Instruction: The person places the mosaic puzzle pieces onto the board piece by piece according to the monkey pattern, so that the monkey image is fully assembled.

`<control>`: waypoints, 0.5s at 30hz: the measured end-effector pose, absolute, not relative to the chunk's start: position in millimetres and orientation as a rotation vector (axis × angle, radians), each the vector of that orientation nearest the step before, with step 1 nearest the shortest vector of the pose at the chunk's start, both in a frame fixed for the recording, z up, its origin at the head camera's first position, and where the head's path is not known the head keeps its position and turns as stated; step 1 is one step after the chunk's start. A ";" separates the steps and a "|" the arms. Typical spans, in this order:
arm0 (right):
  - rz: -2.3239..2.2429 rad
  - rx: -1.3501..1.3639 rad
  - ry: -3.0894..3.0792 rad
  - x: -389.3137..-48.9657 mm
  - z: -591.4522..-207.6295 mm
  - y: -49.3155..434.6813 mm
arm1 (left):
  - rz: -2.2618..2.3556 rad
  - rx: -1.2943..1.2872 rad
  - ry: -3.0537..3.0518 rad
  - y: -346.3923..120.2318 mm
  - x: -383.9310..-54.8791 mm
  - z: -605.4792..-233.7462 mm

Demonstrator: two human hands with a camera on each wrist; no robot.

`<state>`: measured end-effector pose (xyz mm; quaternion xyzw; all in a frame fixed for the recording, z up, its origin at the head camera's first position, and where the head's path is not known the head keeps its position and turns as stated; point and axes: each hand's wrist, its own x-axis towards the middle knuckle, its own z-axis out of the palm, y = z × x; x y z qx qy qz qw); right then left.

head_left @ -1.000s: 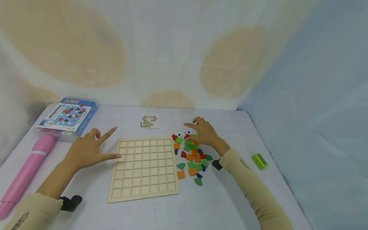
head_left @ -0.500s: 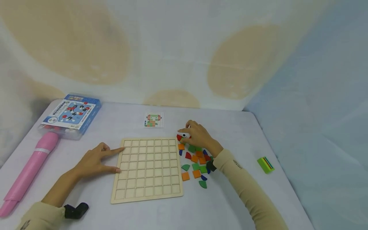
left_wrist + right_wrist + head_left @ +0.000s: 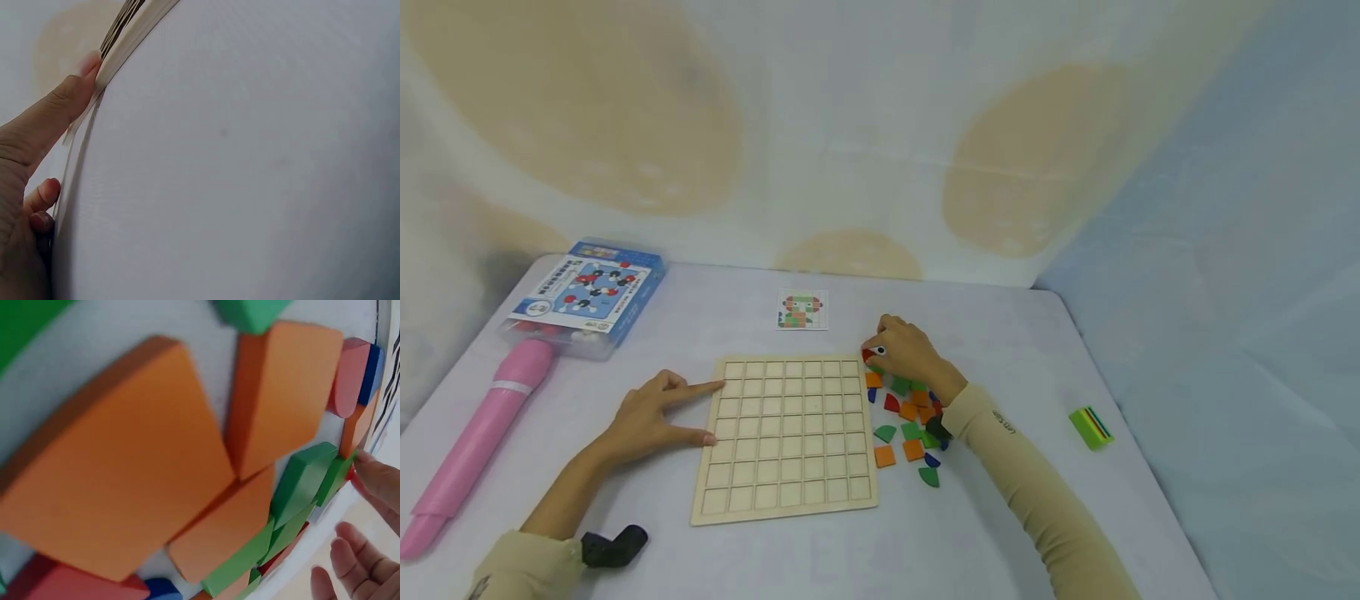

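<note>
My left hand (image 3: pixel 643 421) lies at the left edge of a wooden grid board (image 3: pixel 790 433), thumb and forefinger extended onto its rim. In the left wrist view, the left thumb (image 3: pixel 62 103) presses against the board edge (image 3: pixel 128 53). Beyond the board's far right corner, my right hand (image 3: pixel 906 350) has thumb and forefinger closed around a small red quarter-circle piece (image 3: pixel 868 355). A white eye piece (image 3: pixel 881 350) shows just beside it, between the fingers. The right wrist view has the right fingertips (image 3: pixel 375 475) at the far end of the pile, by a green piece (image 3: pixel 335 479).
Loose orange square pieces (image 3: pixel 884 456), green, red and blue ones lie right of the board. A pattern card (image 3: pixel 802 310) lies behind it. At left are a boxed molecule set (image 3: pixel 587 292) and a pink tube (image 3: pixel 478 450); a green striped block (image 3: pixel 1091 428) is at right.
The left hand has come down from beside the board to its left edge. The right hand has moved from above the pile to the red piece, its thumb and forefinger drawing together.
</note>
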<state>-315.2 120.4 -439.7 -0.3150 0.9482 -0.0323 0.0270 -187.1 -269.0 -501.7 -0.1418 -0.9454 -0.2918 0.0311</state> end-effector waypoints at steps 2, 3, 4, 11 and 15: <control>-0.127 -0.931 2.924 -315.0 -442.0 121.3 | -0.904 -0.421 -2.924 -269.2 -186.3 -502.8; -0.137 -0.903 2.921 -314.8 -443.2 122.4 | -0.905 -0.416 -2.931 -269.0 -186.0 -503.2; -0.146 -0.872 2.917 -314.4 -444.0 123.7 | -0.903 -0.413 -2.936 -268.6 -186.0 -503.5; -0.233 -0.807 2.953 -313.2 -446.4 128.9 | -0.897 -0.407 -2.929 -265.4 -189.1 -501.5; -0.257 -0.880 2.958 -313.6 -447.6 127.2 | -0.891 -0.390 -2.928 -265.8 -189.0 -499.7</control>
